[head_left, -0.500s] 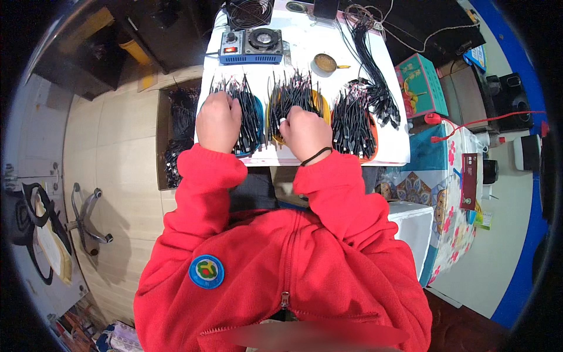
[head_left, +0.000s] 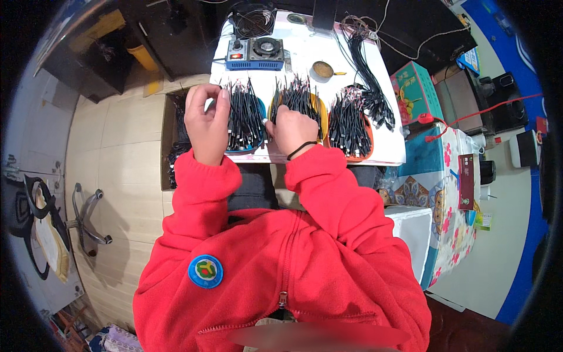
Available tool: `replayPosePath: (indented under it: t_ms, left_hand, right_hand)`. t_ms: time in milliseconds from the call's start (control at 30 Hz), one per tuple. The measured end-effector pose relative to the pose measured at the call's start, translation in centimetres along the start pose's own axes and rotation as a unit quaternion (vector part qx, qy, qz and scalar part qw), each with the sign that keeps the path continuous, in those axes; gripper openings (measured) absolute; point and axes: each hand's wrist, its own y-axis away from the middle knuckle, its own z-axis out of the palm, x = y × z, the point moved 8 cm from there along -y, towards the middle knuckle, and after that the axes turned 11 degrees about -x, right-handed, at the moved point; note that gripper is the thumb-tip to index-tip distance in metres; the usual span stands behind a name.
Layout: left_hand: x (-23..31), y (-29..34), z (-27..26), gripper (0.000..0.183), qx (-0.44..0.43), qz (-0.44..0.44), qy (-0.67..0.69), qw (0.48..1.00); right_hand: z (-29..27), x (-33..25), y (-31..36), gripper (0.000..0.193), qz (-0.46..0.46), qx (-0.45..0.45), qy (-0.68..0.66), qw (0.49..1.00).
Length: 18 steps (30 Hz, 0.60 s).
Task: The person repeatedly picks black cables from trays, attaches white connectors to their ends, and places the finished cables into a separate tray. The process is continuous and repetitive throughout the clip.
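Three bundles of short black USB cables lie side by side in trays along the near half of the white table: a blue tray (head_left: 258, 149), a yellow tray (head_left: 323, 117) and an orange tray (head_left: 368, 151). My left hand (head_left: 205, 126) is raised beside the left edge of the blue tray's bundle (head_left: 243, 117). Its thumb and fingertips meet in a pinch; anything between them is too small to tell. In front of the yellow tray's bundle (head_left: 296, 97), my right hand (head_left: 295, 130) is closed on a black cable, whose pale plug (head_left: 265, 121) shows at the fingertips.
Farther back stand a blue heating device (head_left: 255, 54) with a round fan-like top, a black fan (head_left: 253, 22) and a small round tin (head_left: 322, 70). Long black cables (head_left: 375, 88) hang toward the orange tray's bundle (head_left: 349, 126). A box of dark cables (head_left: 176, 129) sits left of the table.
My left hand has moved slightly left, and its fingers have lifted into a raised pinch. My right hand has shifted left and a little nearer, toward the gap between the blue and yellow trays.
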Motion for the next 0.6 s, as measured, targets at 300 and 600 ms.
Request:
replayPosePath:
  t_ms: [300, 600]
  left_hand:
    - [-1.2, 3.9, 3.7, 0.010, -0.122, -0.159, 0.339, 0.919]
    - [1.4, 8.5, 8.9, 0.013, -0.147, -0.241, 0.407, 0.868]
  right_hand:
    - [-1.1, 3.1, 1.4, 0.022, -0.004, 0.059, -0.163, 0.985]
    - [-4.1, 2.4, 15.0, 0.006, -0.158, 0.079, -0.420, 0.890]
